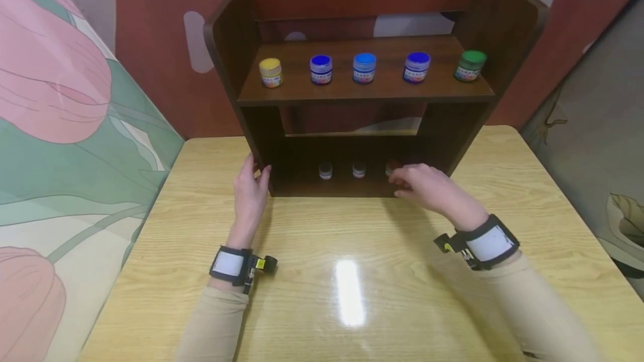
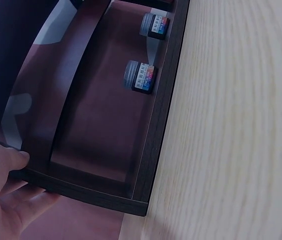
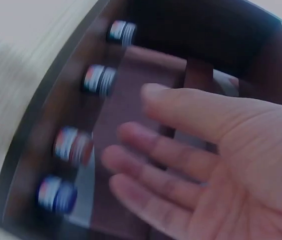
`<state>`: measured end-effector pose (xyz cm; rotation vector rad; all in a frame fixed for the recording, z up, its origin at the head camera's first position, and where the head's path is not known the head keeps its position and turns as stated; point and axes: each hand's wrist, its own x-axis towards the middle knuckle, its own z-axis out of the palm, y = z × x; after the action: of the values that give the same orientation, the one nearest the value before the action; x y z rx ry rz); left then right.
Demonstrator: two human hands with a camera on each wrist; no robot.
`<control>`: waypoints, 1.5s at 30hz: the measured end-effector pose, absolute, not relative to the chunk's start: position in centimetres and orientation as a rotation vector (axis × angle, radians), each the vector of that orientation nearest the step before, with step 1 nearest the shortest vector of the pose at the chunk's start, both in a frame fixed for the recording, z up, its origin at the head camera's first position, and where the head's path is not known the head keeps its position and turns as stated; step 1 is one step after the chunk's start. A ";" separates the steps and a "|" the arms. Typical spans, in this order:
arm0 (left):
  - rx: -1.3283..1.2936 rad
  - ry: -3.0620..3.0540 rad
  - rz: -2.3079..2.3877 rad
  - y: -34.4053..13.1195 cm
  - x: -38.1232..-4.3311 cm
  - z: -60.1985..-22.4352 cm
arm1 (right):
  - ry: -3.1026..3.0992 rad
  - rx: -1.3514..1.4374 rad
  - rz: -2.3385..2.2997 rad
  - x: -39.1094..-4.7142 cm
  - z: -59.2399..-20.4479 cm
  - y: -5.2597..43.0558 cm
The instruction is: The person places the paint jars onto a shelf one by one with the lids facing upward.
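Observation:
My left hand (image 1: 249, 189) grips the left side panel of a dark brown wooden shelf (image 1: 322, 102). In the left wrist view, the thumb lies on one face of the side panel (image 2: 88, 195) and the fingers on the other. My right hand (image 3: 245, 165) is at the lower compartment's right part, fingers apart and nothing held. Beside its fingers, blurred in the right wrist view, are a reddish-lidded paint jar (image 3: 73, 145) and a blue paint jar (image 3: 56, 194). Two black paint jars (image 3: 99, 80) stand farther along that board. The blue jar is hidden behind the hand in the head view.
On the upper board stand a yellow paint jar (image 1: 271, 73), several blue paint jars (image 1: 364, 68) and a green paint jar (image 1: 470, 66). The shelf stands at the back of a light wooden table (image 1: 302, 250), against a patterned wall (image 1: 151, 71).

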<state>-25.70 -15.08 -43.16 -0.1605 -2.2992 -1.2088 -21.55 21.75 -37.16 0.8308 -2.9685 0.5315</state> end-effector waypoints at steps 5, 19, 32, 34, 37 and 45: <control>-0.162 -2.305 -1.218 -15.1 -25.7 -43.1 | -3.051 0.820 0.339 -19.5 -37.5 25.7; -0.172 -2.292 -1.187 -15.4 -25.6 -43.0 | -3.317 0.489 0.228 -16.9 -40.6 33.1; -0.177 -2.297 -1.174 -15.3 -25.6 -43.1 | -3.202 0.642 0.214 -16.5 -43.3 34.0; -0.179 -2.295 -1.176 -15.3 -25.6 -43.1 | -3.212 0.621 0.200 -16.5 -43.3 33.9; -0.177 -2.296 -1.175 -15.2 -25.6 -43.0 | -3.196 0.599 0.198 -16.5 -43.1 33.7; -0.167 -2.304 -1.174 -15.1 -25.5 -43.0 | -3.034 0.722 0.351 -16.8 -42.3 32.4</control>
<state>-25.54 -15.15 -43.00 -0.1675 -2.3041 -1.1744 -16.77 32.39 -42.27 0.7218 -3.0341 0.3513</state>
